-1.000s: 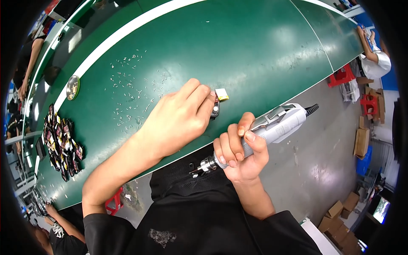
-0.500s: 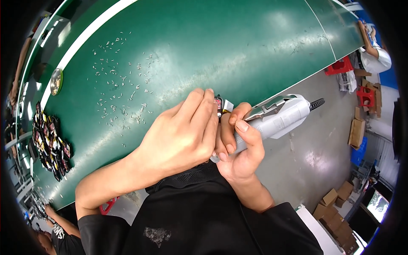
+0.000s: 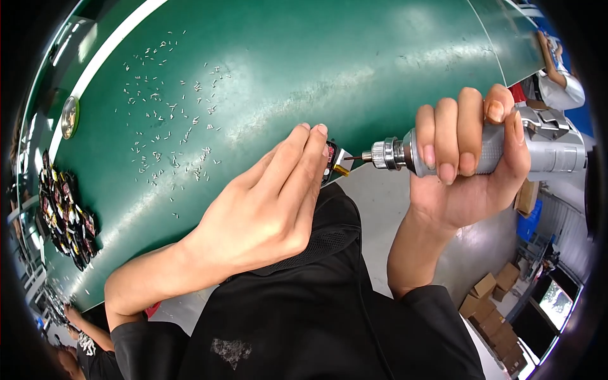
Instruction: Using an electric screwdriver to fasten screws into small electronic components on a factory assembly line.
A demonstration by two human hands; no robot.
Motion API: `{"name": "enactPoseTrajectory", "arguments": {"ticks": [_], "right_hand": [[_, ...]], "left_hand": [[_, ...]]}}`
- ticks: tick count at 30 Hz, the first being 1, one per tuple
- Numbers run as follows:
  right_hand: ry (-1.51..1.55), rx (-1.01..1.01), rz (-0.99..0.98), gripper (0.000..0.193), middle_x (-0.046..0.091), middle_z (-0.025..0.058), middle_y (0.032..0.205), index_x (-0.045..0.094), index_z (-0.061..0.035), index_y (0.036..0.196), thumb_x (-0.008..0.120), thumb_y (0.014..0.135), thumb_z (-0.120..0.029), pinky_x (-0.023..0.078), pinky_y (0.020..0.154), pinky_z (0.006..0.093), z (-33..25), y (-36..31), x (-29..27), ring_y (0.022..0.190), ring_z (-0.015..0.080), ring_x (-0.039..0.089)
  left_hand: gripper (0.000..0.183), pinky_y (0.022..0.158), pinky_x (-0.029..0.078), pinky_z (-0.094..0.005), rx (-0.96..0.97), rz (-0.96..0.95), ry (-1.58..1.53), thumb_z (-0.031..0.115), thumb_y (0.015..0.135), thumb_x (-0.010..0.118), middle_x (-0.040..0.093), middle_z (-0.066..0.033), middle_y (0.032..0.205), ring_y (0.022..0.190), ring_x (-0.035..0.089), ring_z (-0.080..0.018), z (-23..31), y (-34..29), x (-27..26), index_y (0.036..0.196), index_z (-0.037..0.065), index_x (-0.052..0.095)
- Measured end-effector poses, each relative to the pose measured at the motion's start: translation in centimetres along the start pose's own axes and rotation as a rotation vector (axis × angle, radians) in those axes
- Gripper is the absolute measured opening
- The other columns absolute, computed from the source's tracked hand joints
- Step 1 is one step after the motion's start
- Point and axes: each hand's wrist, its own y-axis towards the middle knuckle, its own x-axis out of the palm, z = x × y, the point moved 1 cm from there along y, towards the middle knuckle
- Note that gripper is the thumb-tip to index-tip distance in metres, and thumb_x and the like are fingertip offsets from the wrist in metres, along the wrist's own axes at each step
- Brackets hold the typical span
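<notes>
My left hand (image 3: 269, 206) lies over the table's near edge, its fingers closed on a small black electronic part (image 3: 330, 156) with a white piece and a yellow tab at its right side. Most of that part is hidden behind the fingers. My right hand (image 3: 465, 158) is wrapped round a grey electric screwdriver (image 3: 557, 149), held level with its silver collar pointing left. Its thin dark bit (image 3: 358, 158) reaches to the white piece; whether it touches a screw, I cannot tell.
Many tiny silver screws (image 3: 172, 117) lie scattered on the green table (image 3: 304, 57). At the left are a heap of small black parts (image 3: 66, 218) and a round dish (image 3: 70, 117). Cardboard boxes (image 3: 494, 316) stand on the floor at right. Other people sit at the far right and lower left.
My right hand has moved right, away from my left fingers, and taken a full grip on the screwdriver. The tool has swung level, its bit now at the part. My left hand stays nearly in place.
</notes>
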Motion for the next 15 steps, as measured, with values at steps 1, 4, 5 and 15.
{"name": "enactPoseTrajectory", "arguments": {"ticks": [1, 4, 5, 15], "right_hand": [[-0.002, 0.003, 0.005, 0.021, 0.04, -0.001, 0.056, 0.052, -0.0048, 0.095, 0.038, 0.095, -0.021, 0.038, 0.05, 0.0268, 0.2, 0.1, -0.3, 0.045, 0.0091, 0.04], [0.0, 0.011, 0.038, 0.021, 0.04, -0.0014, 0.056, 0.052, -0.0048, 0.095, 0.039, 0.095, -0.021, 0.038, 0.049, 0.0265, 0.9, 0.2, -0.7, 0.045, 0.0091, 0.039], [0.005, 0.018, 0.038, 0.021, 0.04, -0.0014, 0.056, 0.052, -0.0048, 0.095, 0.039, 0.095, -0.021, 0.038, 0.049, 0.0265, 1.2, 0.2, -0.7, 0.045, 0.0091, 0.039], [-0.033, 0.063, -0.031, 0.021, 0.04, -0.0017, 0.056, 0.05, -0.0059, 0.094, 0.038, 0.094, -0.022, 0.037, 0.049, 0.0258, 1.3, 0.7, -0.7, 0.044, 0.0084, 0.039]], "left_hand": [[0.036, 0.075, 0.057, -0.0354, 0.002, 0.004, -0.004, -0.006, 0.065, 0.063, 0.058, -0.0253, 0.113, 0.099, 0.061, -0.0339, 0.0, 0.1, 0.1, 0.099, -0.017, 0.062], [0.036, 0.076, 0.057, -0.0359, -0.007, 0.011, -0.02, -0.006, 0.064, 0.064, 0.059, -0.025, 0.111, 0.099, 0.061, -0.034, 0.1, 0.2, 0.2, 0.098, -0.016, 0.062], [0.036, 0.076, 0.057, -0.036, -0.017, 0.014, -0.025, -0.006, 0.063, 0.064, 0.059, -0.0249, 0.11, 0.099, 0.061, -0.034, 0.1, 0.2, 0.1, 0.097, -0.016, 0.062], [0.038, 0.076, 0.057, -0.0362, -0.026, 0.03, -0.085, -0.004, 0.06, 0.063, 0.06, -0.025, 0.108, 0.098, 0.061, -0.0338, -0.2, 0.2, 0.1, 0.095, -0.016, 0.063]]}}
